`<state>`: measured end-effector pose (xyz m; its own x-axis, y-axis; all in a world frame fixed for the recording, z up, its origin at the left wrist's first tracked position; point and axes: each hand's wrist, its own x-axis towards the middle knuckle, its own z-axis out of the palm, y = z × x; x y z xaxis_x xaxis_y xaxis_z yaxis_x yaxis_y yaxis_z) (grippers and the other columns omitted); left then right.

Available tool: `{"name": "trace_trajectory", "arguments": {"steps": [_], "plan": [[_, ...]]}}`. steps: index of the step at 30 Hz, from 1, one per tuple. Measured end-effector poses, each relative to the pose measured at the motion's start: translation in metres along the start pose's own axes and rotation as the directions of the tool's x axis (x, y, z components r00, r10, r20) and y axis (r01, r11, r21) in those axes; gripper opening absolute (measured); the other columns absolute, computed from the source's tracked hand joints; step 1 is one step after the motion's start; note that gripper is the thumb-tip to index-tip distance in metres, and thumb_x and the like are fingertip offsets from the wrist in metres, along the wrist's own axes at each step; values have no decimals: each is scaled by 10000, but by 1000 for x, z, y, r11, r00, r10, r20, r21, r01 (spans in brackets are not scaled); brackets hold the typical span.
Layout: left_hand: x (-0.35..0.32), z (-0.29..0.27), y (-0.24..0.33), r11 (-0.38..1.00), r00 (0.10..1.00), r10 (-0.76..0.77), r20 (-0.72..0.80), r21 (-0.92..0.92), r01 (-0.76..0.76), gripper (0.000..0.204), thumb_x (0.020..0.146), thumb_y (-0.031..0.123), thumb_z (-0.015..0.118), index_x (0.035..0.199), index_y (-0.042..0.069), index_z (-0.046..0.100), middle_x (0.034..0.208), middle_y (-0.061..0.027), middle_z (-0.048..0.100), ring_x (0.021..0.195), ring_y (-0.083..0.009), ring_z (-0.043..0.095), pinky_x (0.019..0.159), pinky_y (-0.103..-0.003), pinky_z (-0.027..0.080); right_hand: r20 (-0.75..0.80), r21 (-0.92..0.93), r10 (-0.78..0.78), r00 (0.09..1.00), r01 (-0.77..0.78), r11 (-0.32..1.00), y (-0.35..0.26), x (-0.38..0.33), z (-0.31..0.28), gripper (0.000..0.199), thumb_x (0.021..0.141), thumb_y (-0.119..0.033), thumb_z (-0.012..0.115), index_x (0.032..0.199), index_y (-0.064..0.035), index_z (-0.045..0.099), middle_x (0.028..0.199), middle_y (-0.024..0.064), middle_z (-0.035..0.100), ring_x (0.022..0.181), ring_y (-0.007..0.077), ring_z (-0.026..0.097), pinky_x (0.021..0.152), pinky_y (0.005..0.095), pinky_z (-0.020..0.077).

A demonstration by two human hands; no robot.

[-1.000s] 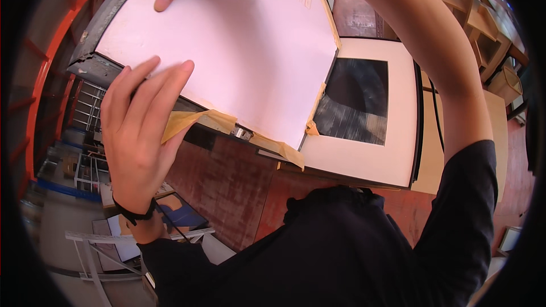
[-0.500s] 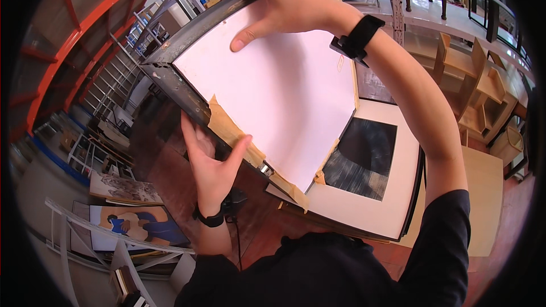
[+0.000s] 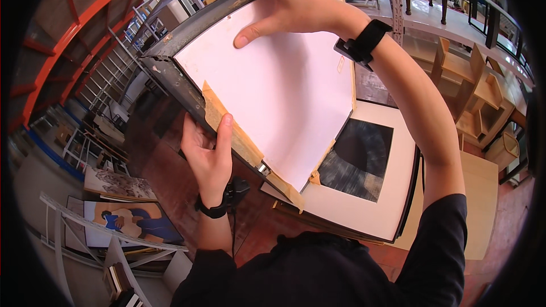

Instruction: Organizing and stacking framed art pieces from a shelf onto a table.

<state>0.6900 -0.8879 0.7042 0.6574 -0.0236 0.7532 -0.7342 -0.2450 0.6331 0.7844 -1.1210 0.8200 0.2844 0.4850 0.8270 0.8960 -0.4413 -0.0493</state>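
Gripping grey picture frame [image 3: 170, 74] edges, left hand [image 3: 207, 156] low, right hand [image 3: 284, 0] high

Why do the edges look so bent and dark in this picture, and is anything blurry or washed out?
Head view: the fisheye lens bows straight lines, so the orange shelving curves near the black rim. The white backing board is brightly and evenly lit, almost washed out. The left hand and right hand gripping the grey frame look sharp; the dark matted picture shows a soft sheen.
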Motion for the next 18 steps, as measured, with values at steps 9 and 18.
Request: {"name": "trace_trajectory", "arguments": {"steps": [9,18], "plan": [[28,3,15,998,988,66,-142,18,-64,401,871,24,597,1207,-100,417,1013,-149,617,904,-126,579,763,-239,468,-48,-18,-5,999,4,1000,7,-3,5,832,616,-538,782,1169,24,518,1105,228,522,1093,365,472,962,422,373],[22,7,19,998,991,44,-127,50,-38,506,840,-4,631,1268,-80,371,1068,-183,591,945,-147,577,776,-244,473,-86,-48,-19,996,15,999,12,-2,6,869,596,-543,789,1152,68,520,1125,271,539,1094,384,496,952,425,395]]}}
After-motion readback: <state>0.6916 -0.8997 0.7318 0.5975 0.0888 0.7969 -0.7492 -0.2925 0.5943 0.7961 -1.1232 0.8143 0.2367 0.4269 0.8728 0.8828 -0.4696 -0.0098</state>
